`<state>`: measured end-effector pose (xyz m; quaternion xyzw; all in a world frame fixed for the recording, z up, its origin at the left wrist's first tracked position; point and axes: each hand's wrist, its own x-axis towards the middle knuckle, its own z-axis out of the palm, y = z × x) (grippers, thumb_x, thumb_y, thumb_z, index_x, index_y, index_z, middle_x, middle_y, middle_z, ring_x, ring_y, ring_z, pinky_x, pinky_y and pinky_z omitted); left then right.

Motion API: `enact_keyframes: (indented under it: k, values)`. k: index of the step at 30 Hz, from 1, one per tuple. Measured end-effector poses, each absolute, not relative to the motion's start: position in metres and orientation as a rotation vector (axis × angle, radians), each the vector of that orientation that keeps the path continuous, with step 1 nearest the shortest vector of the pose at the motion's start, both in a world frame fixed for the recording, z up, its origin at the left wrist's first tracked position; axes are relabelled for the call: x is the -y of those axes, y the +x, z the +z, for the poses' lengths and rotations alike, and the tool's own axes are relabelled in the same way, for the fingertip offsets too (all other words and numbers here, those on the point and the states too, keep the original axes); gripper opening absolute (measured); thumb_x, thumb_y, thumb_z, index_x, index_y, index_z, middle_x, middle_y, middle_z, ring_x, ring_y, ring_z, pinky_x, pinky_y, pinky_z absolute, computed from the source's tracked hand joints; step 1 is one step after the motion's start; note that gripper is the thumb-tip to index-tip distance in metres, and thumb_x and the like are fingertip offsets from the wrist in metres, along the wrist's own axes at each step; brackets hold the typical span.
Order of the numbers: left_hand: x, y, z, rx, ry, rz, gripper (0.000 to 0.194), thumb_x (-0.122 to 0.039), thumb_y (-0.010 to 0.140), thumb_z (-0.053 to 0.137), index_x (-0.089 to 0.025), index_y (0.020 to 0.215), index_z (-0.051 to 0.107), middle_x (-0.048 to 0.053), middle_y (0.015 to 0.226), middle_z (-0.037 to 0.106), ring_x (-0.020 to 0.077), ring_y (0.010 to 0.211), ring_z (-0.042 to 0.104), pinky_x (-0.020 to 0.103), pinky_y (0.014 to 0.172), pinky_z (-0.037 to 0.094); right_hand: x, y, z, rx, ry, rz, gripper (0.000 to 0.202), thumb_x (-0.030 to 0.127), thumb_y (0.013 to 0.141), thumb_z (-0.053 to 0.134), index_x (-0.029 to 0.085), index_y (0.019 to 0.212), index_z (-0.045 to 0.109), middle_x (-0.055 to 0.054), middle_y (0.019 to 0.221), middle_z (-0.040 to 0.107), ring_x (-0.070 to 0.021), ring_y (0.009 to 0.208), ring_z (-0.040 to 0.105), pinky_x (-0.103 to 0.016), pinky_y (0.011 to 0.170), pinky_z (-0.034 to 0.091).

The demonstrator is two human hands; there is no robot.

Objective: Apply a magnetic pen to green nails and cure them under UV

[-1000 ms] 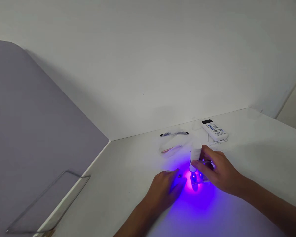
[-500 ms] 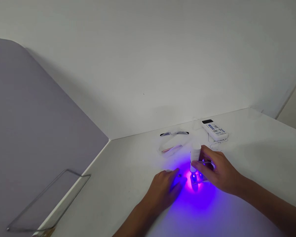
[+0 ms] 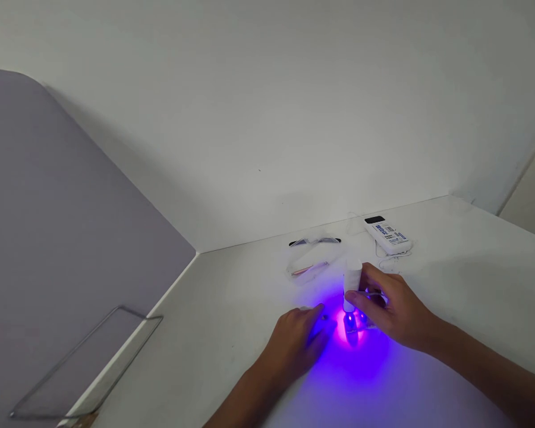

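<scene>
My right hand is closed around a white UV lamp, held upright just above the table. Violet light from its lower end falls on a small dark, glossy object beneath it. To the left of the lit spot, my left hand rests on the white table, thumb and forefinger apart. A tiny dark item shows between those fingers; whether they touch it I cannot tell. More small things behind the lamp are partly hidden by my right fingers.
Clear glasses lie near the wall, with a pink pen-like tool in clear plastic in front. A white power bank with a cable lies at the back right. A metal wire frame overhangs the left edge.
</scene>
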<state>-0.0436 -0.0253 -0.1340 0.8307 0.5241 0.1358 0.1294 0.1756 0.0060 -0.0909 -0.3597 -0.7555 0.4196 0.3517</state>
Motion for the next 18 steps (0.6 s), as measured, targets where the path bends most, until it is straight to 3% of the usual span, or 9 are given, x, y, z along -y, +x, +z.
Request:
enact_keyframes:
  k: [18]
  values:
    - [0.0254, -0.0431, -0.1328, -1.523, 2.428, 0.400, 0.019, -0.026, 0.093, 0.039, -0.020, 0.082, 0.054, 0.000, 0.066, 0.062, 0.0155, 0.054, 0.052, 0.026, 0.054, 0.029, -0.0066, 0.1748, -0.0910, 1.986, -0.925, 1.024, 0.019, 0.035, 0.094, 0.057, 0.021, 0.082, 0.051, 0.004, 0.067, 0.057, -0.0103, 0.053, 0.046, -0.024, 0.049, 0.036]
